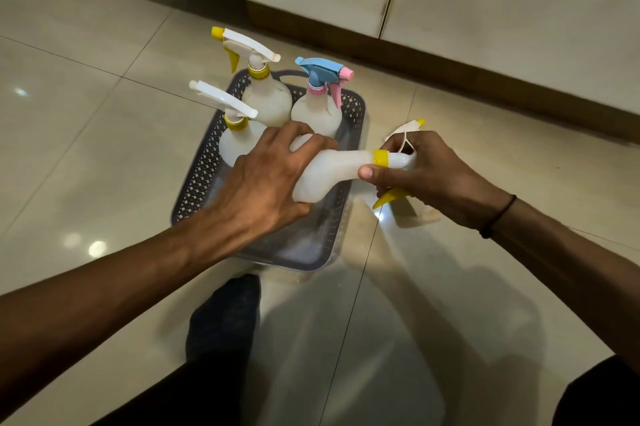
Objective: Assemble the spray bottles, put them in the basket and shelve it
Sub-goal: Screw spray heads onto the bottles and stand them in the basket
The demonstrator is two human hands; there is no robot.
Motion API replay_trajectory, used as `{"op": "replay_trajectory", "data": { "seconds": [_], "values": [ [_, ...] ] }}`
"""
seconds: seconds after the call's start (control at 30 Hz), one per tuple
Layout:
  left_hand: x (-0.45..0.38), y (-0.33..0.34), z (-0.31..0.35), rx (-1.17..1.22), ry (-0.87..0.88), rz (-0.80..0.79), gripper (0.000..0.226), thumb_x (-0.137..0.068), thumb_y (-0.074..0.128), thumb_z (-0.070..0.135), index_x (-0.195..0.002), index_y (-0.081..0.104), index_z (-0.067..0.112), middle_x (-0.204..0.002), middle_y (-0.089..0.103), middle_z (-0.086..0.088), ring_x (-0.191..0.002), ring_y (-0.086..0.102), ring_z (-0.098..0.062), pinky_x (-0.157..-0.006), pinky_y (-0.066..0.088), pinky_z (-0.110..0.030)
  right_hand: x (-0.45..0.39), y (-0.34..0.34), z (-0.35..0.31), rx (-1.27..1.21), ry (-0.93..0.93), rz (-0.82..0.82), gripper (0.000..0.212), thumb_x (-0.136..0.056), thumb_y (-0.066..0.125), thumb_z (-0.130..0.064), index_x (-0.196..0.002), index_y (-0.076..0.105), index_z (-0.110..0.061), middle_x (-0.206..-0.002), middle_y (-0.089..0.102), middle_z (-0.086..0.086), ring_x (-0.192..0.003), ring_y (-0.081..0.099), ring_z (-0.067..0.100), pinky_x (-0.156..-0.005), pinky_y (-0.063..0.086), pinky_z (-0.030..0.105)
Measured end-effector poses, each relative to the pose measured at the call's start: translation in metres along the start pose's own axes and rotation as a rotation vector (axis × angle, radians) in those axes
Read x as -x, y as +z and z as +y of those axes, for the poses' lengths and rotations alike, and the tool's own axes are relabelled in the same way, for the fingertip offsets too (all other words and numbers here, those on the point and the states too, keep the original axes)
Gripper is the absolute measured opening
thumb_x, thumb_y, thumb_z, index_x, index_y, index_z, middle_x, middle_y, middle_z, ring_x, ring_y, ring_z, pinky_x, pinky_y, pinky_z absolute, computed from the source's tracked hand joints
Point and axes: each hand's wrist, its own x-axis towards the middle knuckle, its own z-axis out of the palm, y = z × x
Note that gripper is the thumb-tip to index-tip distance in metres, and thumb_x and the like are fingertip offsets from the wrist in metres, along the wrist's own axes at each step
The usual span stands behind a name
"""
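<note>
Your left hand (273, 180) grips the 4th bottle (329, 171) body, held sideways over the basket (204, 176); right hand (415, 169) is wrapped round its sprayer head. Watch it: standing it up may knock the 3 upright bottles (270, 96) over, since space looks tight.

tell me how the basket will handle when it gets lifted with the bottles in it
The basket has thin lattice walls, so it may flex. Three tall bottles stand at its far end, the blue and pink sprayer bottle among them, so it is probably top-heavy and tip-prone.
</note>
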Motion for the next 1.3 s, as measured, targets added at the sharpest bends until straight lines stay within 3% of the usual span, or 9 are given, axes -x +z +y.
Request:
{"op": "replay_trajectory", "data": {
  "seconds": [0.23, 0.5, 0.67, 0.73, 0.87, 0.93, 1.03, 1.17, 1.3],
  "values": [
    [0.003, -0.003, 0.006, -0.151, 0.061, 0.004, 0.099, -0.060, 0.098, 0.015, -0.148, 0.054, 0.023, -0.147, 0.051, -0.018, -0.132, 0.049, -0.041, -0.063, 0.062, -0.056, 0.003, 0.002, 0.002, -0.071, 0.034, -0.039, 0.053, -0.066, 0.085, -0.036, -0.101, 0.069, 0.002, -0.084, 0.078, 0.021, -0.083, 0.076, 0.044, -0.079, 0.067, 0.047],
    [0.010, 0.001, -0.003, -0.134, 0.147, 0.060, 0.097, -0.069, 0.092, 0.012, -0.152, 0.044, 0.026, -0.155, 0.045, -0.021, -0.139, 0.042, -0.041, -0.064, 0.064, -0.059, 0.001, 0.005, 0.008, -0.252, 0.082, -0.095, 0.043, -0.071, 0.084, -0.029, -0.094, 0.069, 0.004, -0.061, 0.068, 0.013, -0.062, 0.073, 0.024, -0.065, 0.065, 0.032],
    [0.014, -0.001, -0.005, 0.229, 0.124, 0.139, 0.105, -0.077, 0.085, 0.048, -0.161, 0.034, 0.012, -0.163, 0.036, -0.016, -0.150, 0.037, -0.029, -0.111, 0.050, -0.052, -0.002, -0.002, 0.006, -0.161, -0.025, -0.026, 0.047, -0.072, 0.085, -0.032, -0.096, 0.069, 0.005, -0.081, 0.073, 0.028, -0.071, 0.072, 0.038, -0.068, 0.067, 0.038],
    [0.019, -0.006, -0.006, 0.353, 0.025, 0.200, 0.101, -0.083, 0.079, 0.053, -0.160, 0.033, 0.007, -0.161, 0.038, -0.013, -0.148, 0.040, -0.024, -0.116, 0.046, -0.043, -0.003, -0.008, 0.005, -0.113, -0.069, -0.039, 0.044, -0.074, 0.084, -0.033, -0.096, 0.070, 0.003, -0.084, 0.075, 0.026, -0.073, 0.073, 0.043, -0.066, 0.065, 0.033],
    [0.018, -0.024, -0.012, 0.501, -0.405, 0.213, 0.067, -0.097, 0.044, 0.071, -0.150, 0.045, 0.031, -0.142, 0.059, -0.001, -0.122, 0.065, -0.015, -0.082, 0.062, -0.025, 0.000, -0.016, 0.009, -0.045, -0.112, -0.062, 0.039, -0.077, 0.085, -0.027, -0.098, 0.070, 0.003, -0.090, 0.074, 0.022, -0.080, 0.073, 0.046, -0.070, 0.067, 0.043],
    [0.007, -0.032, -0.015, 0.668, -0.649, -0.008, 0.072, -0.092, 0.030, 0.085, -0.133, 0.059, 0.034, -0.118, 0.073, -0.003, -0.094, 0.077, -0.018, -0.061, 0.064, -0.029, 0.001, -0.019, 0.010, -0.027, -0.144, -0.062, 0.040, -0.077, 0.085, -0.028, -0.099, 0.070, 0.002, -0.094, 0.073, 0.021, -0.081, 0.075, 0.043, -0.070, 0.067, 0.041],
    [-0.008, -0.039, -0.016, 1.061, -0.874, -0.459, 0.086, -0.089, 0.030, 0.091, -0.124, 0.070, 0.023, -0.105, 0.080, -0.019, -0.073, 0.080, -0.026, -0.054, 0.062, -0.032, 0.001, -0.020, 0.008, -0.017, -0.201, -0.044, 0.043, -0.076, 0.084, -0.031, -0.101, 0.071, 0.001, -0.098, 0.074, 0.020, -0.082, 0.077, 0.036, -0.069, 0.067, 0.040],
    [-0.015, -0.034, -0.020, 1.404, -0.787, -0.444, 0.070, -0.092, 0.061, 0.073, -0.138, 0.063, 0.019, -0.113, 0.076, -0.022, -0.071, 0.074, -0.023, -0.053, 0.061, -0.028, -0.001, -0.025, 0.010, -0.010, -0.223, -0.020, 0.044, -0.076, 0.084, -0.031, -0.103, 0.071, 0.001, -0.100, 0.075, 0.019, -0.084, 0.077, 0.034, -0.070, 0.068, 0.044],
    [-0.010, -0.039, -0.031, 1.238, -0.325, -0.390, 0.080, -0.083, 0.087, 0.008, -0.147, 0.048, 0.035, -0.142, 0.060, 0.009, -0.125, 0.067, -0.018, -0.087, 0.064, -0.038, 0.001, -0.030, 0.016, -0.184, -0.145, -0.082, 0.034, -0.082, 0.079, -0.022, -0.102, 0.069, 0.004, -0.087, 0.074, 0.029, -0.079, 0.074, 0.049, -0.066, 0.066, 0.037]
  ]
}}
